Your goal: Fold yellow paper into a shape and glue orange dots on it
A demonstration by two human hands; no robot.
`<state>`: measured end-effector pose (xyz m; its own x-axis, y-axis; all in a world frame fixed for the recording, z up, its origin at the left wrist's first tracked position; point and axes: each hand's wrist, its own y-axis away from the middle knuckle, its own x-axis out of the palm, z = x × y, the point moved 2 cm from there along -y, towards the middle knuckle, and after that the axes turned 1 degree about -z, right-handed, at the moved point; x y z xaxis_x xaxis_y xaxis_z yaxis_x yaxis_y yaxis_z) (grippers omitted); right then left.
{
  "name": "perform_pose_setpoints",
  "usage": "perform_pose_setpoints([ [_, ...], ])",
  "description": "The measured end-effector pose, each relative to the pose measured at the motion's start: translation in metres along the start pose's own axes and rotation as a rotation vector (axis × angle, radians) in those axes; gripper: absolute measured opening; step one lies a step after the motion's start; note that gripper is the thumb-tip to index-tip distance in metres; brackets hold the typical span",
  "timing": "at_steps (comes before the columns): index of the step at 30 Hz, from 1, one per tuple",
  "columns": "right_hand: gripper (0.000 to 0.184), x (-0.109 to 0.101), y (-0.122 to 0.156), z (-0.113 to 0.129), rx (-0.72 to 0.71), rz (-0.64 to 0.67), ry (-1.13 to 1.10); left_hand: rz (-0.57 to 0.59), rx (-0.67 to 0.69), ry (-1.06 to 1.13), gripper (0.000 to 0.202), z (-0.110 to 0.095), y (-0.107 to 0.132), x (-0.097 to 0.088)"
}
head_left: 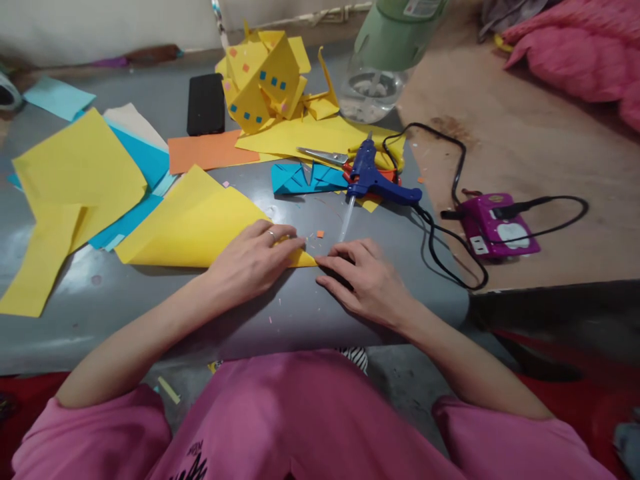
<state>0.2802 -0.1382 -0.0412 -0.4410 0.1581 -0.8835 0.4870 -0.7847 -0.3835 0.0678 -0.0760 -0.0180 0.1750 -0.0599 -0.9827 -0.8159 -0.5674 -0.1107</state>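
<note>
A folded sheet of yellow paper point(183, 223) lies on the grey tabletop, its long folded edge towards me and its narrow corner pointing right. My left hand point(253, 257), with a ring on one finger, holds the paper down near that corner, fingers bent and close together. At the very tip, my right hand point(367, 280) touches the paper with a fingertip. Its thumb is apart from the index finger, and nothing shows between them. Just beyond the hands lie a blue glue gun point(367, 170), scissors point(325, 155) and a folded blue paper strip point(293, 179).
Yellow sheets point(80, 167) and blue paper point(143, 157) overlap at left. Behind stand a yellow paper model point(267, 80) and a large bottle point(380, 60), near a black phone point(206, 103). A cord runs right to a purple power socket point(500, 227). The table's front edge point(240, 353) is close to me.
</note>
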Motion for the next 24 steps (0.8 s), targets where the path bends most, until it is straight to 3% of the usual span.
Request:
perform_pose_setpoints([
  [3, 0.028, 0.000, 0.000, 0.000, 0.009, 0.001, -0.007, 0.018, 0.021, 0.132, 0.023, -0.002, -0.011, 0.006],
  [11, 0.027, 0.001, 0.001, -0.001, 0.010, -0.014, -0.040, 0.064, -0.141, 0.345, 0.015, 0.006, -0.016, 0.010],
  [24, 0.030, 0.001, 0.002, -0.002, -0.035, 0.049, -0.053, 0.057, -0.198, 0.381, 0.014, 0.006, -0.013, 0.015],
])
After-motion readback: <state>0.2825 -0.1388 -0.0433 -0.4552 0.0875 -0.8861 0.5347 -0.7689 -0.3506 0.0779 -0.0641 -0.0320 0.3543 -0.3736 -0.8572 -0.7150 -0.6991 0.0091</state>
